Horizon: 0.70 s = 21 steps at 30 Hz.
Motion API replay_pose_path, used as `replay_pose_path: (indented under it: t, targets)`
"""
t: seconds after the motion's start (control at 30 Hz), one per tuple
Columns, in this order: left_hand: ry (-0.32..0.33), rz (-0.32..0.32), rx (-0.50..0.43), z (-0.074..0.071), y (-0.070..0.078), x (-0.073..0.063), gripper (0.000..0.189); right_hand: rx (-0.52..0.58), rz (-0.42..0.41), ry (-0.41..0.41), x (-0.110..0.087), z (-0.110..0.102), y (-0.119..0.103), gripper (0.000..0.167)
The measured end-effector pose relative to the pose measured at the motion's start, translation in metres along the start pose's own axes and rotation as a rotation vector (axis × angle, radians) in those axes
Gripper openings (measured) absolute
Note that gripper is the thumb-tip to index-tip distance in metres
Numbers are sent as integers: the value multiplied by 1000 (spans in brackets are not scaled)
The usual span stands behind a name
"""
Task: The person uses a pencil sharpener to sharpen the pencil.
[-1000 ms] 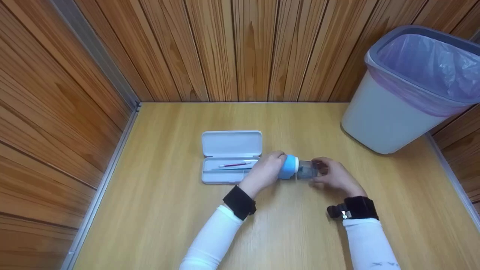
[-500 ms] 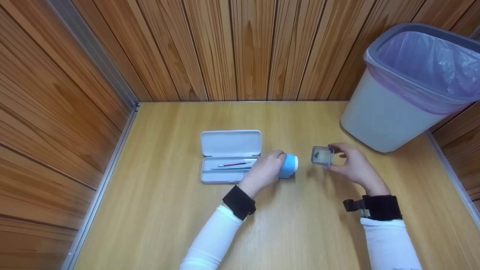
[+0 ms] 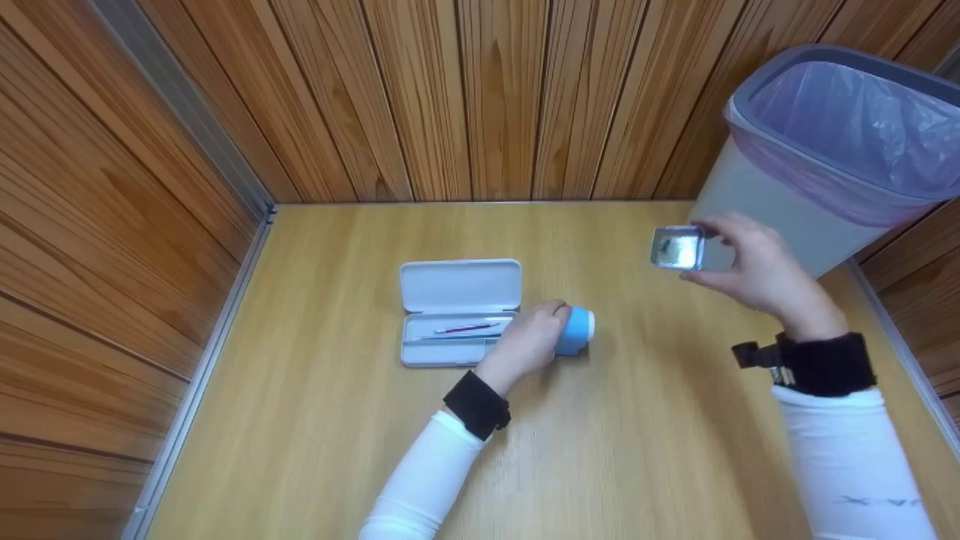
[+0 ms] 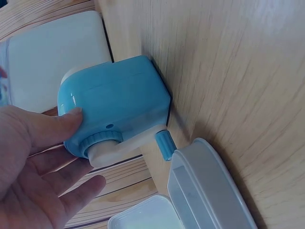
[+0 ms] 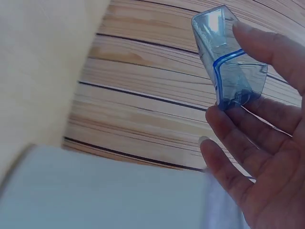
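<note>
My left hand (image 3: 523, 341) holds a blue crank pencil sharpener (image 3: 574, 331) on the table, right beside a pencil case. In the left wrist view the thumb lies on the sharpener's blue body (image 4: 119, 95), and the white crank handle (image 4: 136, 140) points toward the case. Up in the air, my right hand (image 3: 769, 270) pinches a clear, bluish shavings drawer (image 3: 677, 249) between thumb and fingers. Some dark bits show inside the drawer in the head view. The pencil case (image 3: 461, 286) lies open, with a red-and-white pencil (image 3: 466, 328) and a thin blue one in it.
A white waste bin (image 3: 757, 187) with a grey rim and a pinkish plastic liner (image 3: 817, 180) stands at the back right, just beyond my right hand. Wood-panelled walls (image 3: 502, 97) bound the table (image 3: 337, 300) at the back and left.
My right hand has pulled the drawer out of the sharpener and raised it up and to the right, toward the bin. The left hand and the sharpener have stayed in place.
</note>
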<state>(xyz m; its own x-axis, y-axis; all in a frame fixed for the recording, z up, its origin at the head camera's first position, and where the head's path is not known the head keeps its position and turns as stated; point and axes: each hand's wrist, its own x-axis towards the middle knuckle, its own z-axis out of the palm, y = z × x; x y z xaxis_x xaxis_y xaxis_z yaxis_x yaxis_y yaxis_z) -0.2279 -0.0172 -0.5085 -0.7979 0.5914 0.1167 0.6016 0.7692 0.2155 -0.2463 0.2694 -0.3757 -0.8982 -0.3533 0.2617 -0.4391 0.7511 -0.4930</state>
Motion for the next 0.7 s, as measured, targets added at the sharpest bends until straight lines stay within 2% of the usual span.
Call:
replay_pose_path:
  t: [0.17,0.43,0.7]
  targets:
    - [-21,-8,-16,0,0,0,58,-113,-12,67,16,-37,-6,63]
    - [-28,-26,-33,0,0,-1,53,-200,262,129,40,-95,-2,69]
    - [-47,-43,-56,-1,0,-1,51,-328,462,231,54,-114,11,71]
